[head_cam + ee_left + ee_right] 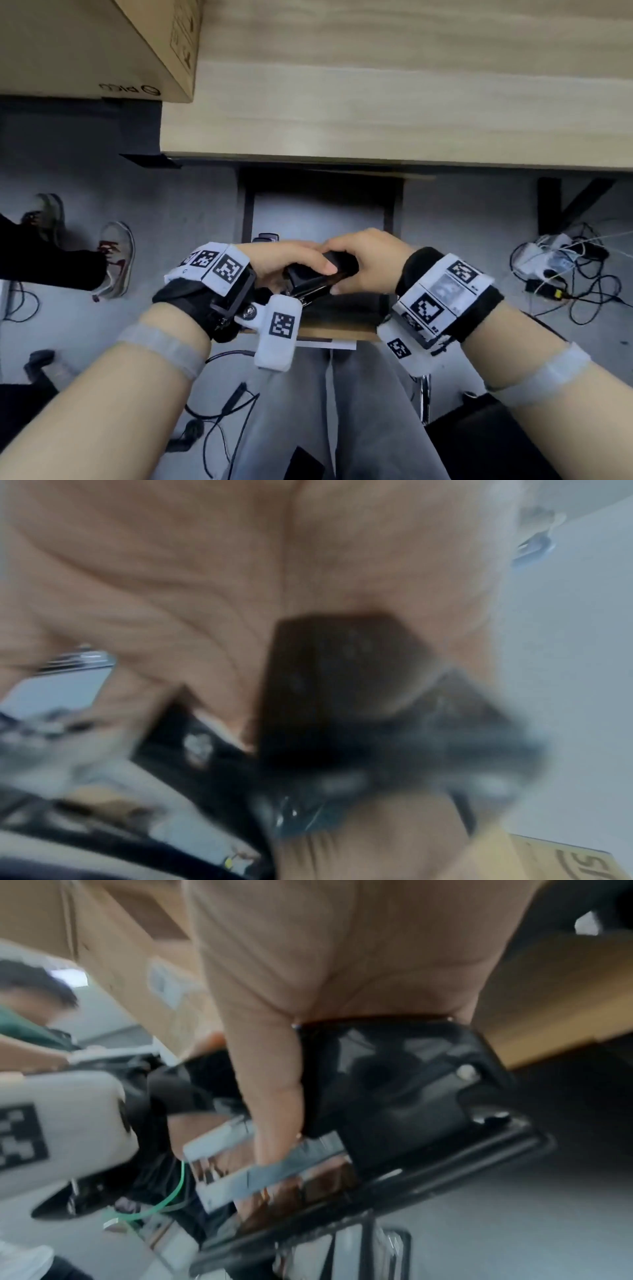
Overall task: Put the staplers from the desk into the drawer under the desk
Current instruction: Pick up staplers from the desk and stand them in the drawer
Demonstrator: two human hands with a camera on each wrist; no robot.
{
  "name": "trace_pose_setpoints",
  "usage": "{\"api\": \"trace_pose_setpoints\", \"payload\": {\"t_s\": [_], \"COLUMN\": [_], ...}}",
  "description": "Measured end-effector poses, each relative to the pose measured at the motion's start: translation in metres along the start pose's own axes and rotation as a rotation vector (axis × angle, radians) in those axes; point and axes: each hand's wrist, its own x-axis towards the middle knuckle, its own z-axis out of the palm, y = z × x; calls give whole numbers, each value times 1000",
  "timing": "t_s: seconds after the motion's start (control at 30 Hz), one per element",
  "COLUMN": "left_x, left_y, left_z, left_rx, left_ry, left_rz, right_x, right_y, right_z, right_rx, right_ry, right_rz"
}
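Both my hands hold a black stapler (310,279) just above the open drawer (247,212) under the desk (376,102). My left hand (294,255) grips its near end, thumb lying across the top. My right hand (363,260) curls over the far end. In the blurred left wrist view the stapler (325,683) is a dark block against my left hand (205,588). The right wrist view shows the stapler (394,1083) with its silver magazine, and my right hand (274,1069) has its thumb down the side. A second stapler (266,237) peeks out behind my left hand, inside the drawer.
A cardboard box (102,44) stands on the desk's left end. Another person's shoes (114,260) are on the floor at left. A power strip with tangled cables (555,267) lies at right. My grey-trousered legs (325,411) are below the drawer front.
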Motion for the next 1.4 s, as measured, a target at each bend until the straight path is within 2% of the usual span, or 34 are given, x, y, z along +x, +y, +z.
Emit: {"api": "trace_pose_setpoints", "payload": {"t_s": [0.1, 0.2, 0.27, 0.4, 0.47, 0.53, 0.6, 0.7, 0.73, 0.9, 1.13, 1.4], "left_x": [16, 26, 28, 31, 34, 38, 44, 53, 55, 61, 65, 66], "left_y": [-26, -48, -58, -69, -78, -87, -97, -111, -115, -124, -131, -129], "left_z": [-6, -22, -30, -40, -45, -49, -53, -56, -57, -58, -63, -64], "left_rx": [-186, -386, -428, -574, -587, -520, -433, -311, -291, -246, -242, -293], "left_ry": [179, 287, 394, 846, 1030, 1141, 1140, 1014, 976, 929, 916, 878], "left_rz": [-17, 85, 156, 332, 350, 294, 165, -77, -117, -141, -136, -139], "right_x": [14, 23, 30, 47, 58, 69, 80, 97, 102, 120, 127, 128], "right_y": [14, 33, 43, 55, 56, 54, 52, 47, 45, 44, 49, 53], "right_z": [24, 41, 51, 66, 73, 80, 88, 104, 110, 136, 138, 140], "right_rx": [68, 239, 335, 448, 516, 577, 650, 700, 699, 635, 546, 562], "right_ry": [-12, 51, 119, 205, 204, 180, 164, 157, 166, 174, 121, 77], "right_rz": [105, 243, 336, 510, 576, 625, 663, 708, 709, 740, 759, 776]}}
